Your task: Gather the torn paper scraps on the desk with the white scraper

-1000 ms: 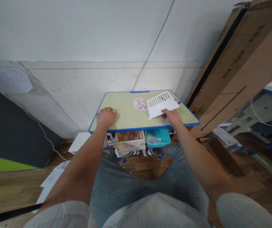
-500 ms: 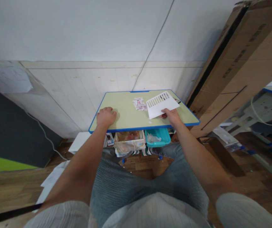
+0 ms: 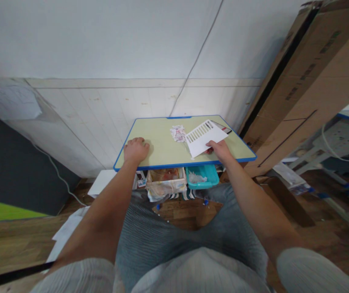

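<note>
Pinching the slotted white card (image 3: 203, 140) by its near edge — likely to leave the slots uncovered — our right-hand grip (image 3: 219, 148) holds it over the tabletop (image 3: 162, 148), beside paper scraps (image 3: 178, 133); our empty left hand (image 3: 136, 150) rests palm-down, perhaps for support.
</note>
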{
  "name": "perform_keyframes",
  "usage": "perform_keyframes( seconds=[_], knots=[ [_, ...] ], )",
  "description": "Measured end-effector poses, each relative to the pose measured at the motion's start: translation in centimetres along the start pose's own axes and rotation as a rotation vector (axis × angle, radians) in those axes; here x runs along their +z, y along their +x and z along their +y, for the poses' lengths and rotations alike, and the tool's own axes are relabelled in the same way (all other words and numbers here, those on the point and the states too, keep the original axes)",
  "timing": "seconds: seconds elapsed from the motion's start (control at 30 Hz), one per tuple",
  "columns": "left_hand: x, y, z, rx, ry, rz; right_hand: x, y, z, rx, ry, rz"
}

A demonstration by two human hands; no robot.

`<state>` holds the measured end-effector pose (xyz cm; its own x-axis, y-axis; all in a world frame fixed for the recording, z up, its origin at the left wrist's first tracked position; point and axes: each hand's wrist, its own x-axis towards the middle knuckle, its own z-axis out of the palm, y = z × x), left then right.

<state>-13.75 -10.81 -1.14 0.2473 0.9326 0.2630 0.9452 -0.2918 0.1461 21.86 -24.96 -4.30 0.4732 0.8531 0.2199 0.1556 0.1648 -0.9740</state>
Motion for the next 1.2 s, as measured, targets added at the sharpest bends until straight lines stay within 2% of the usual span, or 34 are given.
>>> perform_keyframes(
  seconds=[0.97,1.2],
  knots=[
    [0.14,0.13,-0.07,-0.001,0.001,0.004,-0.04,-0.29,-0.41,0.056,0.038,0.028],
    [0.13,0.05,-0.10,0.003,-0.003,0.001,-0.04,-0.16,-0.13,0.032,0.013,0.035]
  ],
)
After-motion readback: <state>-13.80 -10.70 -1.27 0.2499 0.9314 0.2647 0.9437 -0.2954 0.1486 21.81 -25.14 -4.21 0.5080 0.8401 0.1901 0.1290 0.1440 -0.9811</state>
